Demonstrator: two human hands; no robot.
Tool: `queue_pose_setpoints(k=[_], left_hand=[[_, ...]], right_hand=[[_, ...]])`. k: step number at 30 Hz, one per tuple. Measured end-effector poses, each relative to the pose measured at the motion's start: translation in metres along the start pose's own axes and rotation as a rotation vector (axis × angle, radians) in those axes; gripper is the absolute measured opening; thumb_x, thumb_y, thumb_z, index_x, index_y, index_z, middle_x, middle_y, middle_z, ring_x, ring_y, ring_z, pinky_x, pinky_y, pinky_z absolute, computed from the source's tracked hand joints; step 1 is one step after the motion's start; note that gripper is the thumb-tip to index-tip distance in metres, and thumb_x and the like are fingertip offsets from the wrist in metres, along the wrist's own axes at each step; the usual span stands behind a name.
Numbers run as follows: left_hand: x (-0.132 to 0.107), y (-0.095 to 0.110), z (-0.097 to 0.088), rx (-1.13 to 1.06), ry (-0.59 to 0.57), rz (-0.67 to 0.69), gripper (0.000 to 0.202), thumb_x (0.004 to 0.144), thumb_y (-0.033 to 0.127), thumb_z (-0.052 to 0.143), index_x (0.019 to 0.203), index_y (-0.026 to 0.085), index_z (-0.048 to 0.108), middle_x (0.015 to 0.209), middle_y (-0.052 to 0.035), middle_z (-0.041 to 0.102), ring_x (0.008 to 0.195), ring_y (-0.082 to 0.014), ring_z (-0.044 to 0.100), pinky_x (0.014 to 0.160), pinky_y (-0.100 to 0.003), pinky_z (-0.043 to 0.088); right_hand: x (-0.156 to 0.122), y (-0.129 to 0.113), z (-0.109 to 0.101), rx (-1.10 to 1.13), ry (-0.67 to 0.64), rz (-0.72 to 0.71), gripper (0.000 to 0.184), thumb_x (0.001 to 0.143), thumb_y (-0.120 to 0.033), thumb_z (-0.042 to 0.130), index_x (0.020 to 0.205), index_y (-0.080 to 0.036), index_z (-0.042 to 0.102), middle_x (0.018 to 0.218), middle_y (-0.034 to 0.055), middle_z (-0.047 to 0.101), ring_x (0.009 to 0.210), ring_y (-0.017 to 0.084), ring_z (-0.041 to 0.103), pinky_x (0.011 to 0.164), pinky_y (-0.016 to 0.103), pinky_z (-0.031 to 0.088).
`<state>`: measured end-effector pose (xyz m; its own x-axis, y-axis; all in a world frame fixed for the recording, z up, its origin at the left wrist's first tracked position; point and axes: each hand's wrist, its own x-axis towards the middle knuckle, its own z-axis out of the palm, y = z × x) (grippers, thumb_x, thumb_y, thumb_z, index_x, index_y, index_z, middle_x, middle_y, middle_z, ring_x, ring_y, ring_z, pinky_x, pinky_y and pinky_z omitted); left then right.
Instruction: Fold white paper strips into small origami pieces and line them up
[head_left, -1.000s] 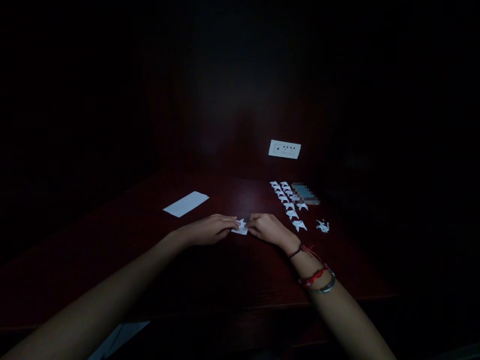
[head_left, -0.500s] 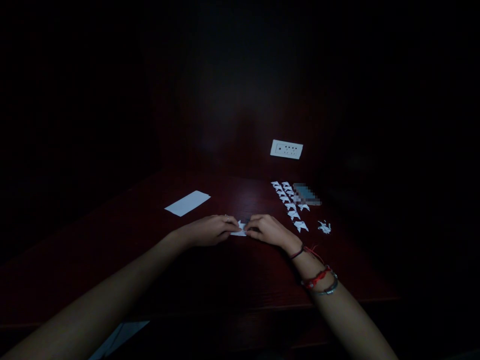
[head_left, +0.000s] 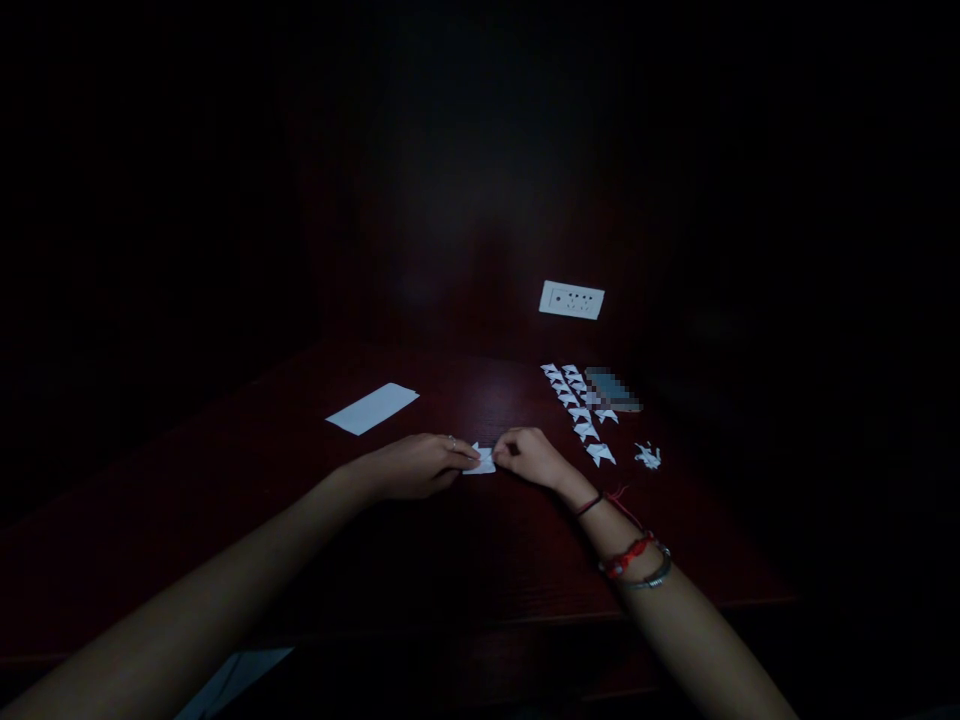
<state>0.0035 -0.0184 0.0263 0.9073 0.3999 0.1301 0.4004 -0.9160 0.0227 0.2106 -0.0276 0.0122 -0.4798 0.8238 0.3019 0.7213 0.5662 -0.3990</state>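
Note:
A small white folded paper piece (head_left: 481,461) lies on the dark red table (head_left: 465,560) between my two hands. My left hand (head_left: 417,464) pinches its left side with the fingers closed; a ring shows on one finger. My right hand (head_left: 527,456) is curled, fingertips pressed on the paper's right edge. Red cords and a metal bangle circle my right wrist.
Several small white folded paper figures (head_left: 581,410) lie in rows to the right, beside a blurred flat object (head_left: 613,389). One crumpled paper bit (head_left: 647,456) sits further right. A white sheet (head_left: 372,408) lies at the left. A white socket plate (head_left: 571,299) is on the wall.
My right hand has curled tighter and shifted slightly left on the paper piece, which now lies flatter on the table. The left hand barely moved.

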Motion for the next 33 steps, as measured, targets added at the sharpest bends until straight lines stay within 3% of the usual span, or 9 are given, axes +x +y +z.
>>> queue_pose_setpoints(k=[8,14,26,28,31,33], left_hand=[[0.000,0.001,0.001,-0.019,-0.013,-0.021,0.040,0.077,0.012,0.035,0.113,0.028,0.041,0.117,0.0035,0.044,0.106,-0.0137,0.040,0.088,-0.026,0.030],[0.001,0.007,-0.001,-0.017,0.011,-0.076,0.040,0.077,0.011,0.034,0.114,0.026,0.040,0.109,0.0002,0.049,0.096,-0.0142,0.046,0.082,-0.026,0.034],[0.005,0.007,0.005,0.019,0.006,-0.055,0.045,0.071,0.005,0.035,0.111,0.025,0.042,0.112,0.0012,0.045,0.099,-0.0148,0.043,0.084,-0.026,0.032],[0.006,0.007,0.004,0.010,0.003,-0.053,0.045,0.070,0.004,0.034,0.110,0.025,0.043,0.111,0.0013,0.046,0.099,-0.0143,0.043,0.084,-0.026,0.031],[0.006,0.007,0.004,0.003,0.003,-0.061,0.047,0.070,0.003,0.035,0.110,0.026,0.043,0.113,0.0020,0.045,0.100,-0.0143,0.042,0.084,-0.025,0.031],[0.006,0.006,0.005,0.005,0.004,-0.066,0.049,0.069,0.002,0.035,0.111,0.027,0.042,0.114,0.0026,0.043,0.101,-0.0143,0.041,0.084,-0.025,0.031]], right_hand=[[0.003,0.000,0.005,0.064,0.008,0.214,0.013,0.064,-0.021,0.049,0.065,-0.014,0.059,0.059,-0.0014,0.056,0.054,0.006,0.046,0.053,0.016,0.033],[0.004,0.000,0.006,0.081,0.009,0.246,0.011,0.062,-0.022,0.050,0.063,-0.014,0.059,0.059,-0.0013,0.056,0.054,0.006,0.047,0.051,0.016,0.032],[0.005,0.000,0.008,0.050,0.007,0.260,0.009,0.062,-0.020,0.052,0.064,-0.014,0.059,0.058,-0.0014,0.055,0.053,0.007,0.047,0.051,0.016,0.033],[0.002,-0.001,0.005,0.011,0.044,0.212,0.009,0.062,-0.018,0.053,0.067,-0.013,0.059,0.060,-0.0007,0.055,0.055,0.007,0.047,0.052,0.017,0.033],[-0.005,-0.002,-0.003,-0.081,0.104,0.003,0.017,0.064,-0.011,0.051,0.077,-0.015,0.060,0.073,0.0012,0.054,0.066,0.008,0.048,0.060,0.017,0.035],[-0.009,-0.002,-0.009,-0.124,0.026,-0.160,0.027,0.067,-0.006,0.046,0.085,-0.020,0.060,0.080,0.0010,0.054,0.073,0.008,0.049,0.066,0.017,0.035]])
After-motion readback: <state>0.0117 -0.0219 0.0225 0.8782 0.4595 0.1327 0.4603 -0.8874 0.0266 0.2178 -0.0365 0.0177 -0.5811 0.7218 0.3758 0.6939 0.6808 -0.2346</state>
